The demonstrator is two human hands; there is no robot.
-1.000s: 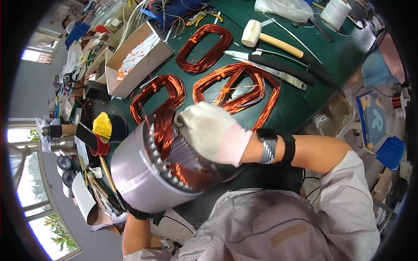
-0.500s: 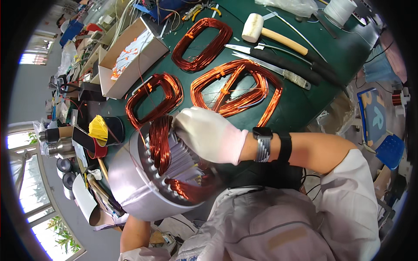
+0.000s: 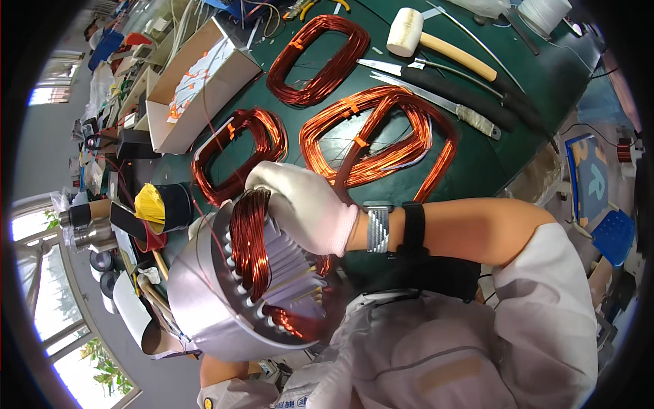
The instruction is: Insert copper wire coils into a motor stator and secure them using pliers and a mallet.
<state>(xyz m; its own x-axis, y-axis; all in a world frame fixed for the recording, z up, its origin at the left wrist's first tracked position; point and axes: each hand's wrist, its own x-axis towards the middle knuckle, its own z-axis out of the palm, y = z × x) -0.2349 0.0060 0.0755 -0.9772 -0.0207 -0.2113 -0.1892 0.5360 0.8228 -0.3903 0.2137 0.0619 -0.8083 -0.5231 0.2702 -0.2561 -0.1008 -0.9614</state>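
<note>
A silver motor stator housing [image 3: 197,286] is tilted in front of me, its open bore toward the right. Pale slot liners [image 3: 289,262] line the inside, and a copper wire coil [image 3: 251,245] hangs over the near slots. My right hand [image 3: 296,201], in a white glove, is curled around the top of that coil at the rim. Lower in the bore shows another copper winding [image 3: 296,322]. My left forearm [image 3: 221,370] reaches up behind the housing, which hides most of that hand; its fingers cannot be made out.
Behind lie copper coils [image 3: 317,61] tied with orange tape, a white-headed mallet [image 3: 405,33], scissors [image 3: 436,102] and a knife-like tool [image 3: 477,121]. A cardboard box [image 3: 204,88] holds slot pieces. Yellow strips [image 3: 150,204] stand in a dark cup to the left.
My right hand has moved left and closed over the top of the coil. The housing has tilted slightly, and the whole view has shifted a little.
</note>
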